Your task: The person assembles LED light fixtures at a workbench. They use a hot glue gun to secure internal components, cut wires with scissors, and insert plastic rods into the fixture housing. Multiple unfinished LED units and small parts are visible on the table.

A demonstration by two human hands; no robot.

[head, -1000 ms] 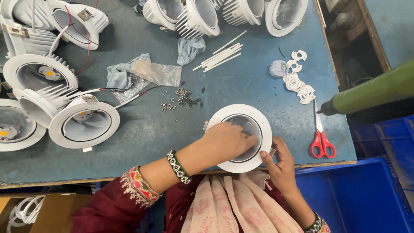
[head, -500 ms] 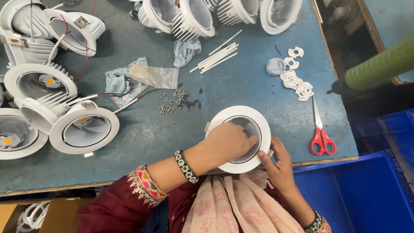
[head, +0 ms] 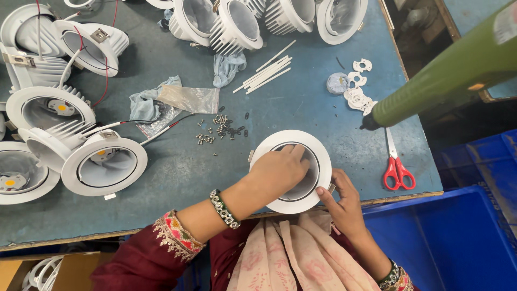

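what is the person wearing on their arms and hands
Both hands are bare, no gloves. The left hand has a beaded green and white bangle at the wrist, and a maroon sleeve with a colourful embroidered cuff. The right hand has a similar bangle and embroidered cuff.

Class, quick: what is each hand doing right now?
Left hand: resting inside the white downlight ring, fingers curled; grip cannot be told.
Right hand: fingers on the ring's near rim, steadying it.
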